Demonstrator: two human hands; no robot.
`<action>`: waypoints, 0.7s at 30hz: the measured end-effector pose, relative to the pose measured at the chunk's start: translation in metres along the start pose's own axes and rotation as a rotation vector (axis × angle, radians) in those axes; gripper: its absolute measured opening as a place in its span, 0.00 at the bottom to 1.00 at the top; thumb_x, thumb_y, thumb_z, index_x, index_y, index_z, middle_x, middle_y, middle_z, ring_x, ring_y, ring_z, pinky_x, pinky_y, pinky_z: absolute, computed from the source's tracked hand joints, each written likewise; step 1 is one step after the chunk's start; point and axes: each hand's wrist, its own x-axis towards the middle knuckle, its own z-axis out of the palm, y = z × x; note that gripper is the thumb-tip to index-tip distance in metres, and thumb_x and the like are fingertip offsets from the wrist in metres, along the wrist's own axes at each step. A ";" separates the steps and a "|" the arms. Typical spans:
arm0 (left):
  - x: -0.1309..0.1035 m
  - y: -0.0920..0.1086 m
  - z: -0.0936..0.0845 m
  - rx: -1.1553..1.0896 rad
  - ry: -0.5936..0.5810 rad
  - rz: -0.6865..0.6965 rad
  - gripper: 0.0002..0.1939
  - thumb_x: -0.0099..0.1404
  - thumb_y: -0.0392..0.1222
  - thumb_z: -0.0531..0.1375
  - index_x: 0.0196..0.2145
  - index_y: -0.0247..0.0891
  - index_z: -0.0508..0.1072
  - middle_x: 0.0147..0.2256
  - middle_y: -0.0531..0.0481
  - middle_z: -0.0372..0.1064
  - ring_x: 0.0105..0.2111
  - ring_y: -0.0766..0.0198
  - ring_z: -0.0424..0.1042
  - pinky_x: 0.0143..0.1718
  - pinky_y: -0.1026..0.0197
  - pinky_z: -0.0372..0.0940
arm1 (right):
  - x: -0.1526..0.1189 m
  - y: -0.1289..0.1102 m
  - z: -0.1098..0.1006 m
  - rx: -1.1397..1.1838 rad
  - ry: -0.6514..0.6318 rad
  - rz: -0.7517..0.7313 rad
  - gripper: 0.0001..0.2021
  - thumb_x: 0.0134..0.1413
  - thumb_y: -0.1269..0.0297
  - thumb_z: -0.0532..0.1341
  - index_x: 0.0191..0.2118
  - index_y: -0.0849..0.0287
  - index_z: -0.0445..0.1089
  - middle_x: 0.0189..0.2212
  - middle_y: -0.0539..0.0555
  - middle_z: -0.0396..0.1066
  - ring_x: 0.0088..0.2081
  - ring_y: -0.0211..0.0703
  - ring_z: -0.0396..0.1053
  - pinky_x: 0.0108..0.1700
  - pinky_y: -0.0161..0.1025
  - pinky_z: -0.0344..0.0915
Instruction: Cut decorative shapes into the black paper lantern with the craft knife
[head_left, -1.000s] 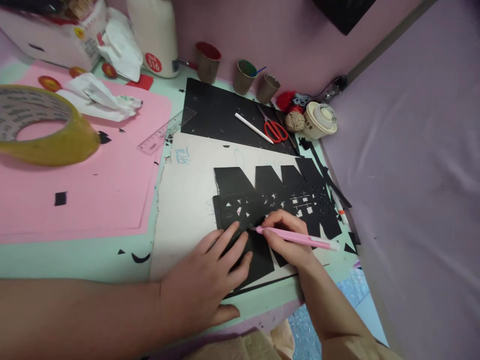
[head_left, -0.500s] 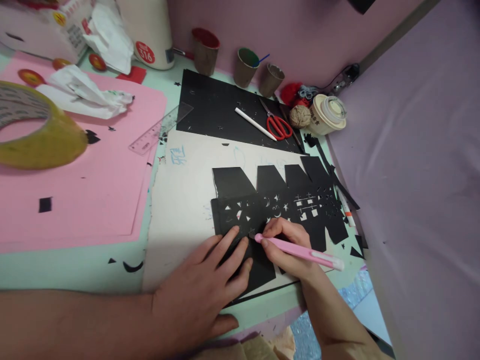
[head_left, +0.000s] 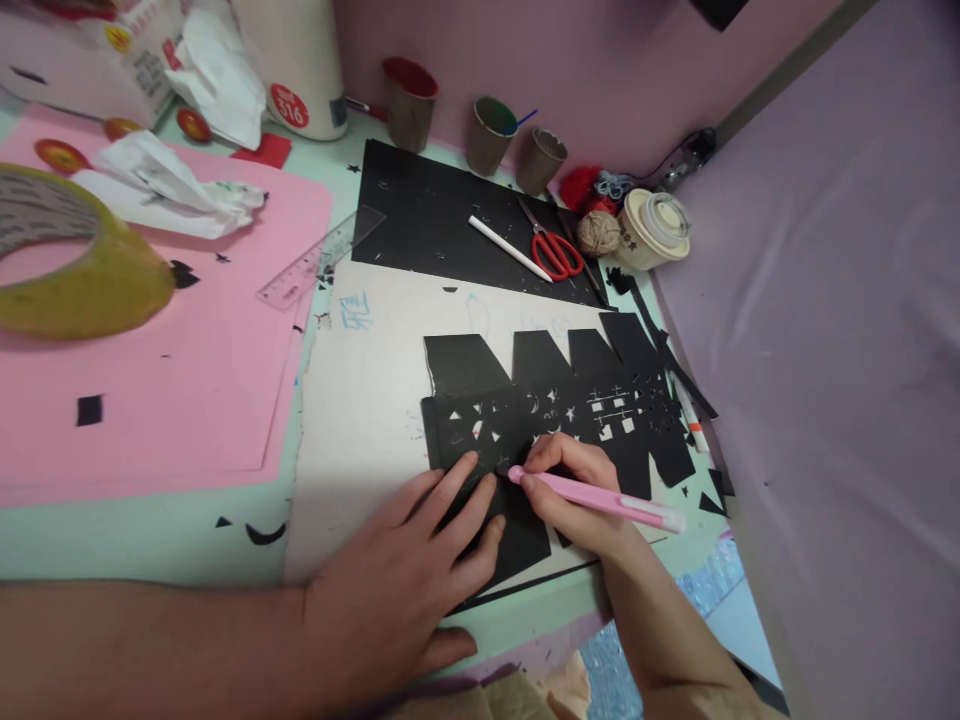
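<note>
A black paper cutout [head_left: 525, 400] with slanted tabs and small star, moon and window-shaped holes lies on a white board [head_left: 375, 400]. My left hand [head_left: 420, 550] rests flat on its lower left part, fingers spread. Pinched between the thumb and fingers of my right hand [head_left: 577, 490] is a pink pen-style craft knife [head_left: 600, 498]. Its tip meets the black paper just right of my left fingertips, by a small star outline. The lower middle of the paper is partly hidden under both hands.
Behind the board, black card [head_left: 435, 210] carries red-handled scissors [head_left: 556, 253] and a white pen [head_left: 510, 248]. A clear ruler [head_left: 322, 258], pink sheets [head_left: 187, 400] and a tape roll [head_left: 112, 280] lie left. Paper cups [head_left: 491, 135], twine [head_left: 598, 233] and a lidded tub [head_left: 652, 230] stand at the back.
The knife and my right hand have shifted very slightly left, with the tip still at the paper. My left hand stays in place.
</note>
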 end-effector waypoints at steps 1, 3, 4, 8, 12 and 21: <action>0.000 0.000 0.000 -0.001 -0.004 -0.005 0.38 0.59 0.69 0.58 0.58 0.41 0.66 0.64 0.39 0.57 0.67 0.41 0.46 0.61 0.45 0.37 | 0.000 0.000 0.000 -0.005 -0.002 0.008 0.08 0.54 0.70 0.64 0.27 0.56 0.64 0.24 0.48 0.66 0.25 0.36 0.63 0.29 0.36 0.58; 0.000 0.000 -0.001 -0.001 -0.005 -0.008 0.37 0.59 0.69 0.58 0.57 0.41 0.67 0.64 0.39 0.57 0.67 0.41 0.46 0.62 0.45 0.36 | 0.000 0.000 -0.001 -0.018 -0.004 0.024 0.09 0.55 0.69 0.64 0.27 0.56 0.64 0.24 0.47 0.66 0.25 0.36 0.62 0.29 0.36 0.58; 0.000 0.001 -0.001 0.001 -0.002 -0.003 0.37 0.59 0.69 0.58 0.57 0.41 0.67 0.64 0.39 0.56 0.67 0.41 0.46 0.62 0.46 0.36 | 0.000 -0.001 -0.001 -0.026 -0.003 0.032 0.09 0.55 0.68 0.64 0.27 0.56 0.64 0.24 0.47 0.66 0.25 0.36 0.62 0.28 0.36 0.58; 0.000 0.003 -0.001 0.006 -0.024 -0.034 0.38 0.58 0.69 0.59 0.58 0.42 0.67 0.65 0.40 0.56 0.67 0.41 0.44 0.62 0.45 0.38 | 0.001 -0.002 -0.001 -0.055 0.004 0.057 0.10 0.55 0.67 0.63 0.26 0.57 0.63 0.24 0.48 0.67 0.25 0.37 0.63 0.28 0.36 0.57; -0.001 0.002 -0.001 0.010 -0.011 -0.006 0.38 0.59 0.69 0.58 0.58 0.42 0.66 0.65 0.40 0.56 0.67 0.41 0.45 0.62 0.45 0.39 | 0.002 -0.002 -0.001 -0.061 0.003 0.062 0.10 0.55 0.66 0.63 0.26 0.56 0.63 0.23 0.47 0.66 0.25 0.37 0.62 0.28 0.36 0.57; 0.001 0.008 -0.003 0.017 -0.038 -0.068 0.38 0.57 0.69 0.60 0.57 0.43 0.68 0.65 0.42 0.57 0.67 0.43 0.44 0.63 0.45 0.39 | 0.003 -0.002 0.000 -0.042 0.019 0.061 0.11 0.55 0.66 0.63 0.25 0.56 0.62 0.22 0.47 0.65 0.25 0.37 0.62 0.27 0.36 0.57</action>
